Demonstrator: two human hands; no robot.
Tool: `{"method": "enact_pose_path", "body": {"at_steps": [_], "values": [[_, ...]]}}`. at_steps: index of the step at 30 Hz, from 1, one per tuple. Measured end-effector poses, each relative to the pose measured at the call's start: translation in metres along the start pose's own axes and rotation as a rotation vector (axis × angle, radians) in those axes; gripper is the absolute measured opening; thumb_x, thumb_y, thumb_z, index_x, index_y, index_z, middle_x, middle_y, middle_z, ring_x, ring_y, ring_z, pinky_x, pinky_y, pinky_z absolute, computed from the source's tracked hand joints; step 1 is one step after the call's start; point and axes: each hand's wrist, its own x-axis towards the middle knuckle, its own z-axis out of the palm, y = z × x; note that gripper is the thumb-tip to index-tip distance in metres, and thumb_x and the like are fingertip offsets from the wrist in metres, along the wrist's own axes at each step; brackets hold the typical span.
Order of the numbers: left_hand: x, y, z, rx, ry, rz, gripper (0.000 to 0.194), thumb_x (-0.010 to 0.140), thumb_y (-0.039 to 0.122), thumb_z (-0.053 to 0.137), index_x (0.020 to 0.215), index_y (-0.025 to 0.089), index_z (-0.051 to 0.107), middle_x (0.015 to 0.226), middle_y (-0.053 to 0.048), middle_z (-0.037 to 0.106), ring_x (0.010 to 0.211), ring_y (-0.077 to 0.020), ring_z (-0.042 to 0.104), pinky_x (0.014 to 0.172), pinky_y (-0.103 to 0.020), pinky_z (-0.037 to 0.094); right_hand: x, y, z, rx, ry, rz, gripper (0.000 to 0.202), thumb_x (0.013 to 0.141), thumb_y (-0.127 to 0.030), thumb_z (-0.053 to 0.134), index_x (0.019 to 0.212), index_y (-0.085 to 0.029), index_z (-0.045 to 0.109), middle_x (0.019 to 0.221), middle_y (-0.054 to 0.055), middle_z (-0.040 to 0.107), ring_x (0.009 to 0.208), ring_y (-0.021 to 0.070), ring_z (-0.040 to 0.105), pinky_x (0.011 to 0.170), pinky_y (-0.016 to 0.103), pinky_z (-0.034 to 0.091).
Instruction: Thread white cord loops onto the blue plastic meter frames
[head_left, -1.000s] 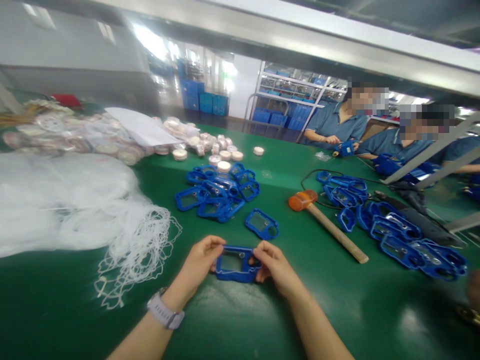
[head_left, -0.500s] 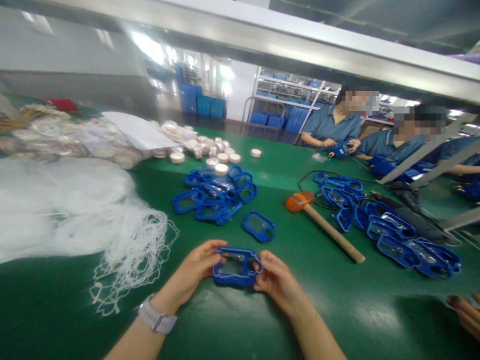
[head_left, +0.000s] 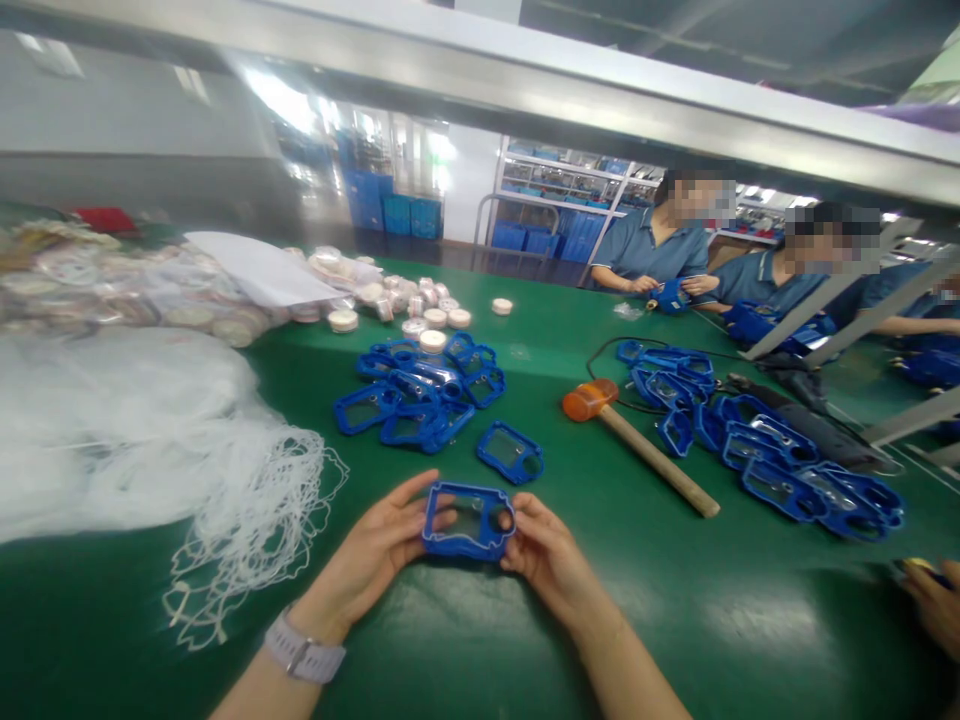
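Note:
A blue plastic housing frame (head_left: 463,547) with a clear window and a round hole at one end is held just above the green tabletop, tilted toward me. My left hand (head_left: 384,545) grips its left end, some fingers showing behind the window. At the right end, by the round hole, my right hand (head_left: 546,550) pinches the frame between thumb and fingers. One similar blue frame (head_left: 491,462) lies flat just beyond. Behind that is a heap of blue frames (head_left: 405,428).
An orange-headed mallet (head_left: 660,460) lies right of centre, beside another pile of blue frames (head_left: 784,490). White cord (head_left: 262,520) and plastic bags (head_left: 127,420) spread at left, with round white rolls (head_left: 343,320) behind. Co-workers (head_left: 656,245) sit across; another person's hand (head_left: 934,600) shows at right.
The held frame has tipped slightly, and my left fingers have spread a little along its left end. The whole view has shifted slightly. Both hands still hold the frame.

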Motion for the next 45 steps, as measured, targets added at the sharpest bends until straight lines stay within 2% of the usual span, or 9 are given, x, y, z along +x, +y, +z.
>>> {"method": "enact_pose_path", "body": {"at_steps": [13,18,23,30,34,37,39,41,45], "values": [[-0.008,0.003,0.014,0.079,0.017,0.031,0.061,0.08,0.019,0.062,0.135,0.025,0.035,0.133,-0.012,0.049,0.111,-0.0292,0.057,0.09,-0.038,0.047,0.001,0.002,0.002,-0.064,0.011,-0.046,0.029,0.072,-0.027,0.072,0.091,-0.022,0.05,0.078,-0.003,0.061,0.055,0.0061,0.057,0.059,0.022,0.054],[-0.007,0.003,0.01,0.056,-0.042,0.045,0.062,0.079,0.015,0.062,0.135,0.028,0.036,0.135,-0.01,0.047,0.114,-0.0287,0.054,0.091,-0.037,0.047,-0.002,0.001,0.006,-0.112,-0.023,-0.095,0.029,0.074,-0.029,0.071,0.093,-0.024,0.049,0.076,-0.005,0.059,0.056,0.0073,0.056,0.063,0.024,0.051],[-0.005,-0.003,0.01,0.183,0.047,0.087,0.059,0.081,0.027,0.061,0.135,0.026,0.035,0.128,-0.012,0.052,0.105,-0.0285,0.06,0.085,-0.035,0.048,-0.003,0.004,0.008,-0.175,-0.046,-0.101,0.029,0.075,-0.029,0.069,0.095,-0.024,0.048,0.081,-0.003,0.059,0.062,0.0079,0.057,0.064,0.022,0.047],[-0.005,-0.004,0.009,0.198,-0.065,0.04,0.071,0.079,0.025,0.064,0.138,0.031,0.026,0.135,-0.011,0.044,0.112,-0.0297,0.055,0.085,-0.035,0.048,0.0,0.005,0.008,-0.255,-0.051,-0.121,0.03,0.077,-0.03,0.067,0.097,-0.024,0.046,0.085,-0.003,0.06,0.06,0.0074,0.058,0.058,0.02,0.045],[-0.004,-0.005,0.007,0.222,-0.06,0.087,0.081,0.077,0.027,0.067,0.141,0.032,0.017,0.139,-0.012,0.037,0.108,-0.0296,0.057,0.084,-0.036,0.047,-0.001,0.006,0.009,-0.213,-0.062,-0.107,0.03,0.077,-0.031,0.066,0.099,-0.024,0.046,0.085,-0.002,0.06,0.06,0.0091,0.061,0.058,0.023,0.048],[-0.003,-0.01,0.006,0.491,0.013,0.289,0.072,0.08,0.027,0.062,0.14,0.034,0.022,0.141,-0.008,0.034,0.115,-0.0291,0.05,0.094,-0.039,0.04,-0.001,0.007,0.009,-0.206,-0.044,-0.124,0.03,0.077,-0.031,0.067,0.098,-0.024,0.047,0.08,-0.004,0.058,0.059,0.0082,0.059,0.058,0.022,0.048],[-0.005,-0.012,0.009,0.82,0.136,0.516,0.053,0.081,0.025,0.06,0.131,0.031,0.043,0.133,-0.006,0.043,0.119,-0.0283,0.044,0.099,-0.039,0.032,-0.001,0.009,0.01,-0.208,-0.033,-0.137,0.03,0.077,-0.03,0.068,0.097,-0.024,0.047,0.078,-0.005,0.057,0.058,0.0075,0.058,0.058,0.021,0.047],[-0.008,-0.013,0.015,1.168,0.183,0.676,0.029,0.082,0.026,0.058,0.11,0.028,0.061,0.111,-0.007,0.056,0.109,-0.0278,0.047,0.093,-0.039,0.033,0.0,0.011,0.011,-0.207,-0.033,-0.139,0.03,0.076,-0.03,0.068,0.097,-0.024,0.046,0.077,-0.005,0.057,0.06,0.0075,0.058,0.059,0.021,0.046],[-0.014,-0.014,0.032,1.608,0.07,0.646,0.013,0.085,0.023,0.05,0.088,0.023,0.064,0.089,-0.006,0.058,0.087,-0.0254,0.049,0.077,-0.039,0.035,0.0,0.016,0.013,-0.242,-0.045,-0.142,0.03,0.077,-0.03,0.067,0.098,-0.024,0.046,0.079,-0.004,0.057,0.063,0.008,0.057,0.062,0.022,0.044]]}}
